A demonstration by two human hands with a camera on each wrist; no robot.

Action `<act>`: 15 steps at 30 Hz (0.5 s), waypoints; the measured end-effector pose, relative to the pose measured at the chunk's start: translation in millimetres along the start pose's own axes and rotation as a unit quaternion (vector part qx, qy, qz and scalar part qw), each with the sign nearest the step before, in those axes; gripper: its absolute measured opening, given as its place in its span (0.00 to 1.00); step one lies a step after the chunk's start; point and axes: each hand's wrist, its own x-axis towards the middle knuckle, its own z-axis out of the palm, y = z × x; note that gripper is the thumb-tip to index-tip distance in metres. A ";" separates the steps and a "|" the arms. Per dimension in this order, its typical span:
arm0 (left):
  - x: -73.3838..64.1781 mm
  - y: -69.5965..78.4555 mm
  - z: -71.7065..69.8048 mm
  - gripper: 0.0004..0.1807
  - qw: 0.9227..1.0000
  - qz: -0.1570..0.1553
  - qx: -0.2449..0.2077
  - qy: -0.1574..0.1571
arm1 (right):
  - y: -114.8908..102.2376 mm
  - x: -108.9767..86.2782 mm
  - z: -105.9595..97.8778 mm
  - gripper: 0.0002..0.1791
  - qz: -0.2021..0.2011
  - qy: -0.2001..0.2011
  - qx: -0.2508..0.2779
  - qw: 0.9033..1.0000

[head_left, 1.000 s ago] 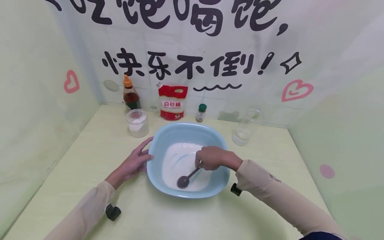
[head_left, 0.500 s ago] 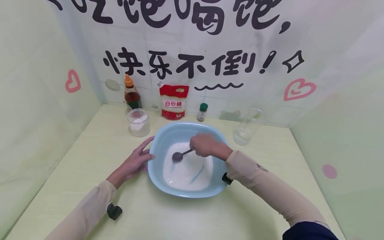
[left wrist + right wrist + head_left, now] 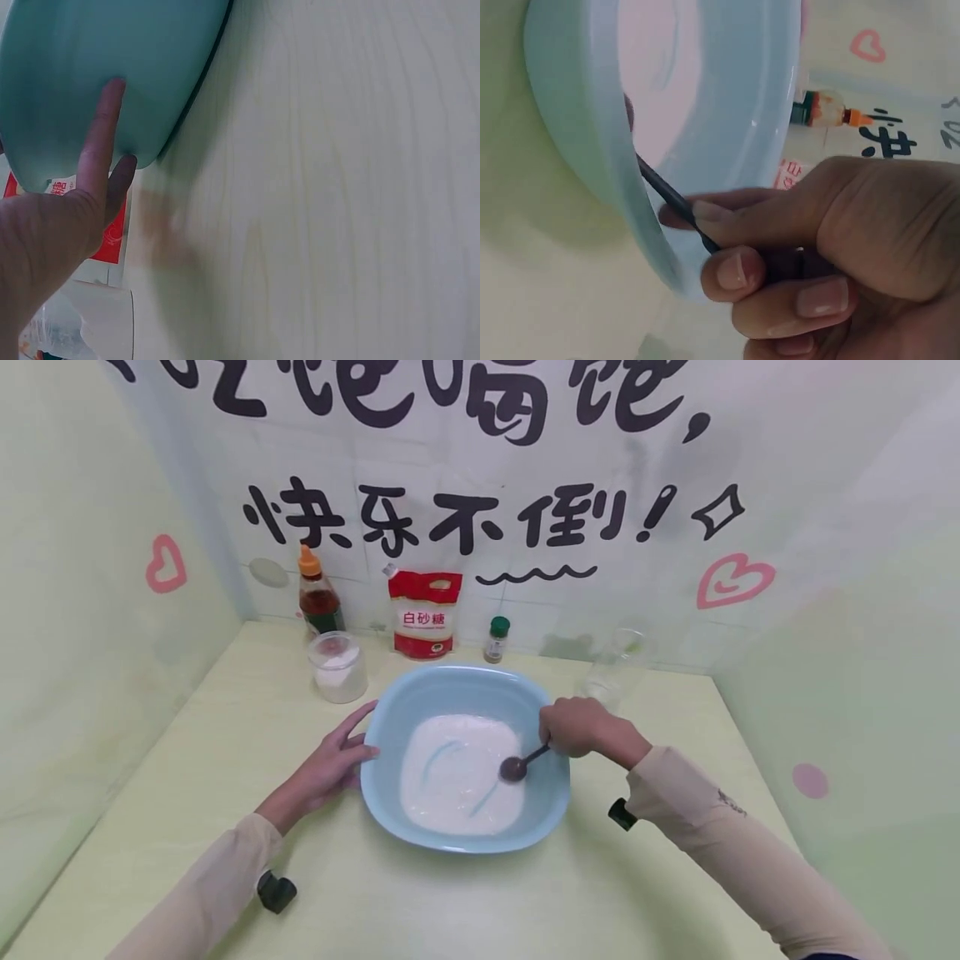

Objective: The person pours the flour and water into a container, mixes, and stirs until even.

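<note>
A light blue plastic basin stands mid-table with a white, wet-looking mixture spread over its bottom. My right hand grips the handle of a dark round-bowled spoon over the basin's right rim. The spoon's bowl sits at the right edge of the mixture. In the right wrist view, curled fingers and thumb hold the dark handle, and the rim hides most of the bowl. My left hand rests against the basin's left side. Its fingers lie straight along the outer wall in the left wrist view.
Along the back stand a clear tub of white powder, an orange-capped sauce bottle, a red and white sugar bag and a small green-capped jar. A clear glass container stands behind my right hand.
The spoon has gone from the lower part of the basin to its upper left, then across to the right side. My left hand keeps its place on the basin.
</note>
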 end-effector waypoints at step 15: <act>-1.6 -1.9 -3.0 0.45 1.000 0.022 -0.009 -0.017 | -66.8 27.8 10.5 0.10 -0.091 -0.030 0.067 0.993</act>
